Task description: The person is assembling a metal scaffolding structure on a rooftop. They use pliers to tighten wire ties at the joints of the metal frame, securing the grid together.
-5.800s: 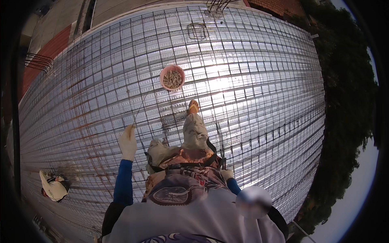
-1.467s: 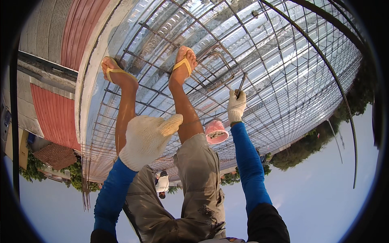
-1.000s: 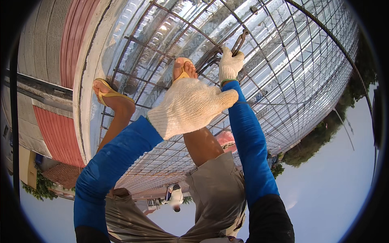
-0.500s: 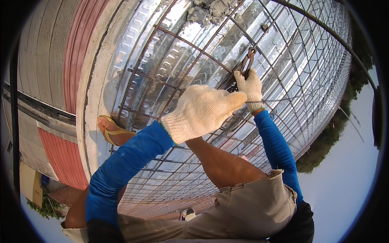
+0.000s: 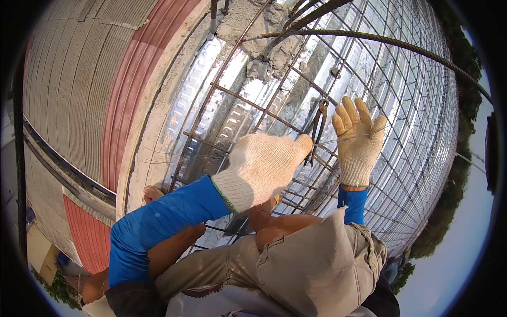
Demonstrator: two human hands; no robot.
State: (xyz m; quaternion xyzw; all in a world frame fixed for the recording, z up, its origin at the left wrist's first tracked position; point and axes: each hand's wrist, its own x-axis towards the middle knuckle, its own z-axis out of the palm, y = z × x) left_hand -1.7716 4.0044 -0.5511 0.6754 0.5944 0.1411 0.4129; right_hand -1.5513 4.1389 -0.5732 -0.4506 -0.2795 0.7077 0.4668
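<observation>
Gloved hands, thin wire and pliers above a steel bar mesh.
The left hand (image 5: 264, 166), seen from the back, is closed with its thumb pointing right; strands of thin wire (image 5: 330, 141) emerge from both sides of its grip. The right hand (image 5: 362, 140) is open, palm showing and fingers extended, clasping nothing; the wire crosses in front of its palm, though contact cannot be determined. Between the hands, the dark pliers (image 5: 317, 129) lie over the mesh (image 5: 257, 108), head pointing away from the wearer and handles beside the left thumb. Beneath the mesh lies shiny ribbed metal decking (image 5: 185, 95), bordered at left by a concrete edge (image 5: 150, 127).
</observation>
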